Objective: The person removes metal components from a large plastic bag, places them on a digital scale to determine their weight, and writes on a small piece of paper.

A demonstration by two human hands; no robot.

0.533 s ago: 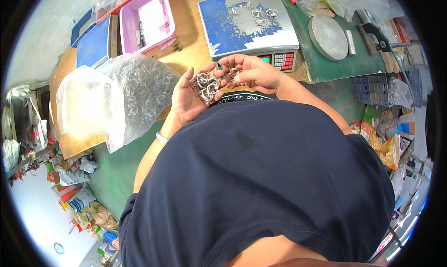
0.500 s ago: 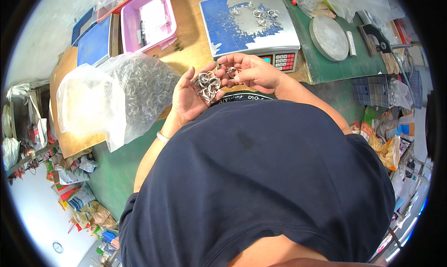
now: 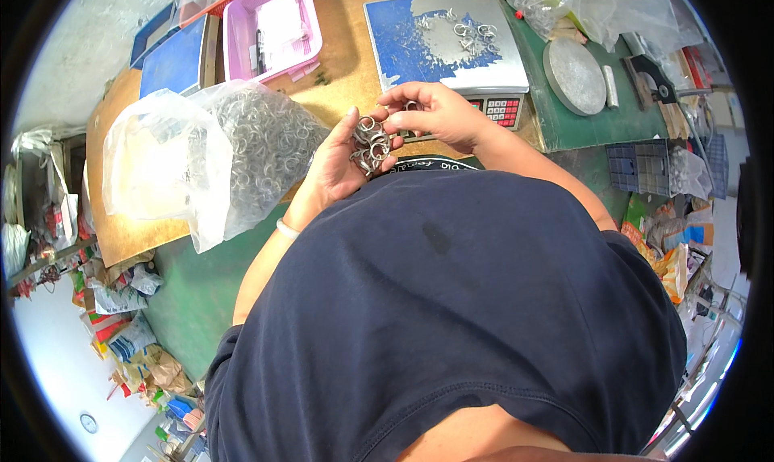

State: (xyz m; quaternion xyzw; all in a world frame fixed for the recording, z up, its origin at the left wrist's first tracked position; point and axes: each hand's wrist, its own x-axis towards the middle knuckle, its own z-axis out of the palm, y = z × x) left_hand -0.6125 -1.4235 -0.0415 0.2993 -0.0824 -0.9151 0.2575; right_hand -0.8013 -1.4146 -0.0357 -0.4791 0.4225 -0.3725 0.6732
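Hands (image 3: 387, 135) cupping shiny metal rings (image 3: 371, 143) (perhaps steel), crinkled clear bag (image 3: 201, 156) beside.

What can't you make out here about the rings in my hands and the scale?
Head view:
- Metal rings in the left hand: exact count, overlapping and too small.
- Right hand: fingertip grip, hidden by curled fingers.
- Scale display: covered by the right hand.
- Pink basket: top cut off by the rim.

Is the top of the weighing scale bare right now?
No, a few metal rings lie on the scale's platform, toward its far side.
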